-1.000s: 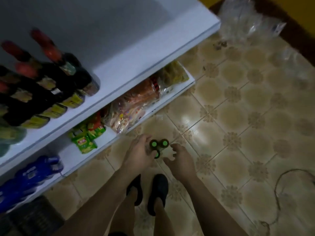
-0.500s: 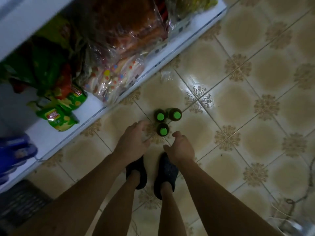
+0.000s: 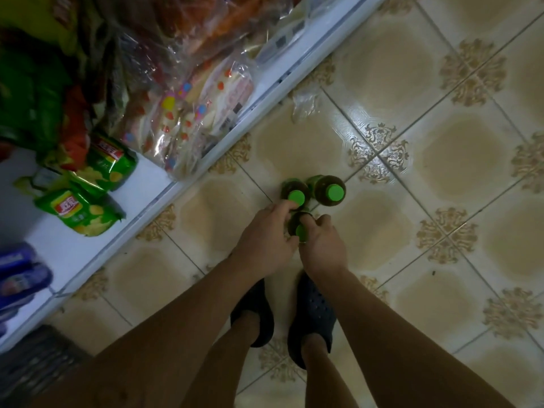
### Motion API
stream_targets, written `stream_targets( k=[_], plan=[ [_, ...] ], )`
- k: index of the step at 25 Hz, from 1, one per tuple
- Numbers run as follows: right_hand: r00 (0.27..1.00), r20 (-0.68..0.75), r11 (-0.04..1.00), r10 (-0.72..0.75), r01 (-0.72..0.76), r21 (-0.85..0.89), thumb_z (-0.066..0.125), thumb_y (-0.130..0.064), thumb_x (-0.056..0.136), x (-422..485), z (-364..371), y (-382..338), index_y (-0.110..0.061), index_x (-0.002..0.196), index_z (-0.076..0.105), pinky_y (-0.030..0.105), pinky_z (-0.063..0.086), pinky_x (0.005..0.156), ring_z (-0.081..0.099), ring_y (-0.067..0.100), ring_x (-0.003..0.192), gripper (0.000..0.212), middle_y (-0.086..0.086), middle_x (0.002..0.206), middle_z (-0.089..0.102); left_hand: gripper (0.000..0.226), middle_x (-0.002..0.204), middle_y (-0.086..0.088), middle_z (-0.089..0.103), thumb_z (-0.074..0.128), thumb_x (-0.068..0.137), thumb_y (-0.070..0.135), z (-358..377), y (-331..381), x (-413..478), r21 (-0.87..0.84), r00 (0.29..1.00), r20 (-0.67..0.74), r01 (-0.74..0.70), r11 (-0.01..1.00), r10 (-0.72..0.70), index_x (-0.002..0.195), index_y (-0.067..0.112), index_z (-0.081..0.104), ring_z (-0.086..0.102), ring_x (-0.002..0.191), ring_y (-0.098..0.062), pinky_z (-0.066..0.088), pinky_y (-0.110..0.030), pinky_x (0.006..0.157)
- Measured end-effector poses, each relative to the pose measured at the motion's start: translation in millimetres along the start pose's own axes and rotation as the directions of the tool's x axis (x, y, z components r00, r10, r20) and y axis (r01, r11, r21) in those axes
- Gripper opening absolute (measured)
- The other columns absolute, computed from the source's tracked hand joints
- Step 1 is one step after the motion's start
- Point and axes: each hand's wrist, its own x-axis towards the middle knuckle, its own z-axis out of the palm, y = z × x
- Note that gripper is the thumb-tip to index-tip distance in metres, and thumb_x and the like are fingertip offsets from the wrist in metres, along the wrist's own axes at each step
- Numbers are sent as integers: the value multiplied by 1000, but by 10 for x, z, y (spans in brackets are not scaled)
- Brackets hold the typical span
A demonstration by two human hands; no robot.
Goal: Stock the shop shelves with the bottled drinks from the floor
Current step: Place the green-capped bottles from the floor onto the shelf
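Note:
Three dark bottled drinks with bright green caps stand close together on the tiled floor just past my feet. My left hand point(image 3: 265, 242) reaches forward, and its fingers curl onto the neck of the left bottle point(image 3: 295, 197). The near bottle point(image 3: 301, 232) has my right hand point(image 3: 322, 245) holding its top, with thumb and fingers curled round the cap. Nothing touches the right bottle point(image 3: 335, 192). The white bottom shelf point(image 3: 147, 178) runs diagonally along the left.
The bottom shelf holds clear bags of snacks point(image 3: 188, 113), green chip packs point(image 3: 79, 210) and blue packs point(image 3: 20, 275). A scrap of clear plastic point(image 3: 304, 104) lies on the floor by the shelf edge. My feet in dark clogs point(image 3: 312, 316) stand behind the bottles. A dark crate point(image 3: 35, 360) sits at bottom left.
I have bent lower, so the upper shelf has left the view. Both hands moved forward from just short of the bottles and have closed on two of them.

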Motion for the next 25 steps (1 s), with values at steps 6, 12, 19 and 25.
stream_targets(
  k=[6, 12, 19, 25],
  plan=[
    [998, -5, 998, -57, 57, 11, 60, -22, 89, -140, -188, 107, -17, 123, 49, 32, 39, 64, 59, 29, 91, 36, 8, 108, 52, 54, 126, -1, 52, 64, 88, 17, -65, -39, -328, 77, 999, 32, 10, 997, -12, 137, 25, 42, 47, 118, -19, 47, -41, 93],
    [991, -122, 961, 56, -21, 277, 62, -34, 89, -874, -907, -31, -18, 109, 56, 29, 38, 63, 52, 21, 75, 26, -1, 83, 55, 61, 132, -5, 47, 60, 87, 13, -322, 476, -864, 135, 999, 36, -11, 991, 6, 142, 22, 36, 42, 120, -25, 44, -43, 94],
    [972, -226, 835, 68, 68, 545, 69, -30, 85, -2108, -2151, -303, -20, 109, 71, 31, 51, 69, 63, 19, 79, 25, -2, 82, 66, 67, 135, -2, 44, 67, 84, 20, -925, 1369, -1915, 24, 994, -111, 2, 1000, 0, 143, 24, 35, 39, 125, -20, 42, -40, 99],
    [940, -340, 717, -38, 263, 645, 69, -24, 87, -3303, -3208, -618, -16, 95, 74, 24, 55, 65, 64, 9, 77, 13, -3, 83, 69, 77, 139, 0, 42, 73, 80, 29, -1392, 2147, -2943, -5, 971, -230, -70, 998, 67, 145, 24, 32, 35, 129, -19, 36, -35, 105]
  ],
)
